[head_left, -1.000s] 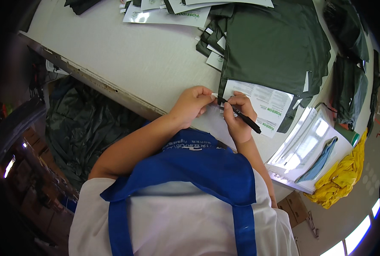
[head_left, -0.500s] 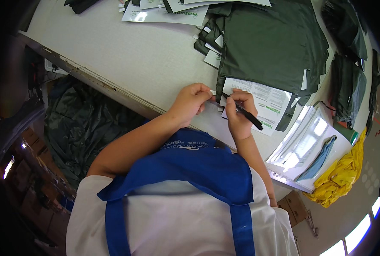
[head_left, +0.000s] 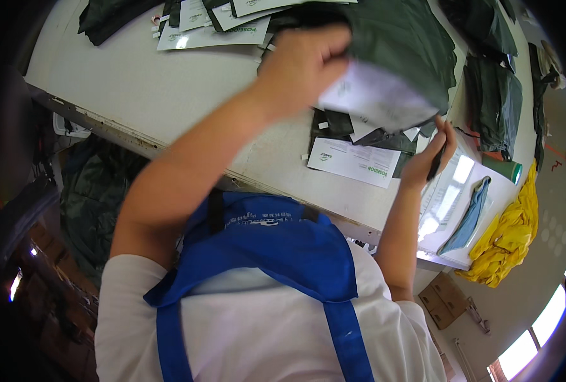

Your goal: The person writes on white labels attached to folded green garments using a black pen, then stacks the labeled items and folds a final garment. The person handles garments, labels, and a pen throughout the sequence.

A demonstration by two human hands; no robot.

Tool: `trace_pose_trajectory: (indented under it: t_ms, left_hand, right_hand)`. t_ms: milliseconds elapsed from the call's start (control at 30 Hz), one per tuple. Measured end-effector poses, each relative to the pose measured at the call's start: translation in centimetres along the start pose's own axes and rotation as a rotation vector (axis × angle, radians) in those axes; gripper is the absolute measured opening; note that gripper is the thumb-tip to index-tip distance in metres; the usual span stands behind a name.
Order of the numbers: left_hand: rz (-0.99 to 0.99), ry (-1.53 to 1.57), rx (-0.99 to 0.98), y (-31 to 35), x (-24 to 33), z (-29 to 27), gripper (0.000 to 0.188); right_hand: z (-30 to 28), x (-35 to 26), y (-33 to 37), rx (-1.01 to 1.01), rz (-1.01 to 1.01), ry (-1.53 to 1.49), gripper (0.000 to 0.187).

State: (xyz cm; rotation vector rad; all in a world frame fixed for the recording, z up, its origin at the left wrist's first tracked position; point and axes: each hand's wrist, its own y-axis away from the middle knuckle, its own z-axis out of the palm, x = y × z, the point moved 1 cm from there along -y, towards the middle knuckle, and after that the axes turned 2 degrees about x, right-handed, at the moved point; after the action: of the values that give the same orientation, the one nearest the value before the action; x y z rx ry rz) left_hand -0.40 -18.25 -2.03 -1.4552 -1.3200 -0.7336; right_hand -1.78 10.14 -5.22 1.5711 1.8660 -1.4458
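My left hand [head_left: 305, 63], smeared by motion, is closed on the near edge of a folded dark green garment [head_left: 397, 38]. That edge is lifted, and a blurred white printed sheet [head_left: 378, 95] shows along it. In my right hand [head_left: 430, 156] is a black marker pen [head_left: 435, 164], pointing down along the palm. My right fingertips are at the garment's near right corner. Beneath the raised edge lie more dark green pieces with white tags and a white printed card [head_left: 354, 160] with green lettering.
Other dark green pieces with white cards [head_left: 216, 35] lie at the far left of the pale table [head_left: 124, 95]. Along the right are more dark folded garments [head_left: 496, 95], papers in a clear sleeve [head_left: 445, 197], a blue cloth strip [head_left: 467, 219], a green roll [head_left: 505, 169] and yellow fabric [head_left: 505, 235].
My left hand has moved up and away, raising the garment's near edge. My right hand has shifted right to its corner, still with the pen. The card underneath is uncovered.
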Motion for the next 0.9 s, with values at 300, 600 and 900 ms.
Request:
trace_pose_trajectory:
  t_ms: [300,600,900]
  left_hand:
    - [-0.355,0.164,0.320,-6.4,-5.0,-19.0,0.034]
    - [-0.392,-0.133,0.214,9.5,-7.3,-4.6,0.035]
    - [-0.917,0.361,-0.165,10.0,-4.6,6.8,0.018]
  right_hand:
    - [1.7,5.3,-4.4,-0.433,-0.133,0.528,0.049]
    - [2.5,-0.1,-0.4,-0.293,-0.063,0.238,0.028]
    - [5.3,-3.9,6.5,-0.527,0.160,-0.164,0.015]
